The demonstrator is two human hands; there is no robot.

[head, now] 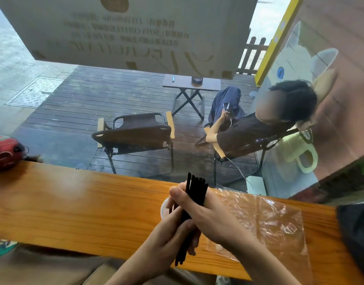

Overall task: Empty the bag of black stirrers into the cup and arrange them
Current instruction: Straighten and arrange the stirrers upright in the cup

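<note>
Your left hand (166, 237) comes up from the bottom edge of the view and closes around the lower part of the bundle of black stirrers (190, 214), fingers curled under and thumb pressed along the side. Your right hand (203, 214) reaches in from the right and wraps the same bundle higher up, thumb tip (175, 192) toward the window and knuckles on top. Both hands are shut on the stirrers, so neither is free. The bundle tilts away from you, upper ends fanned and uneven, lower ends hanging over the near edge of the wooden surface (74, 212).

The cup (164, 208) sits just behind your hands, only a sliver of its white rim showing to the left of them. The clear plastic bag (269, 221) lies flat to the right and looks empty.

To do this step well, stand the bundle nearly upright over the cup mouth first. Loosen the lower grip a little so the ends can even out, then lower them in together. Release only once they sit inside the rim, or the loose ones may splay and tip the cup.
</note>
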